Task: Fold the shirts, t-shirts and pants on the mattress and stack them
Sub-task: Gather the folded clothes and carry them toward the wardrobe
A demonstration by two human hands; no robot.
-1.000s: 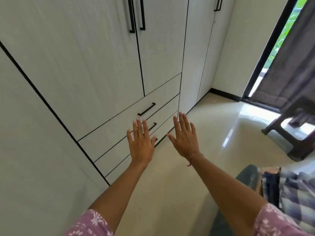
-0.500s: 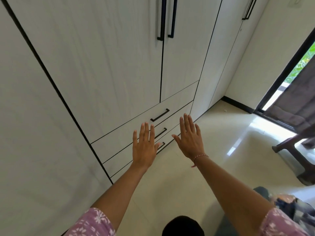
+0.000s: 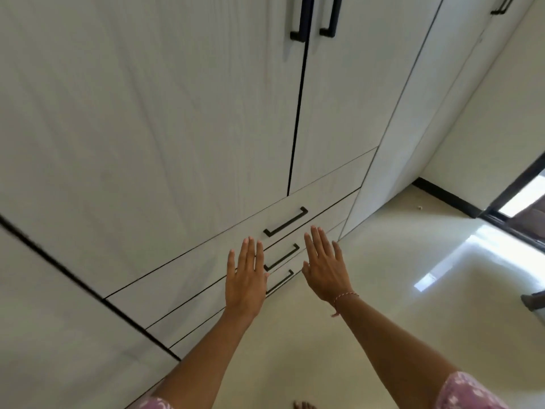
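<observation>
Both hands stay stretched forward, backs up, fingers straight, each grip released and holding nothing: the left hand [image 3: 246,280] over the wardrobe [image 3: 153,137] drawers, the right hand [image 3: 326,268] beside it. The view has swung left; the clothes and stool have gone out of sight, so no shirts or pants show.

Wardrobe [image 3: 177,128]: tall door handles cut off at top edge. Dark object right of wardrobe, at right edge, cropped, unidentifiable. Toes [image 3: 303,405] cropped at bottom edge.
</observation>
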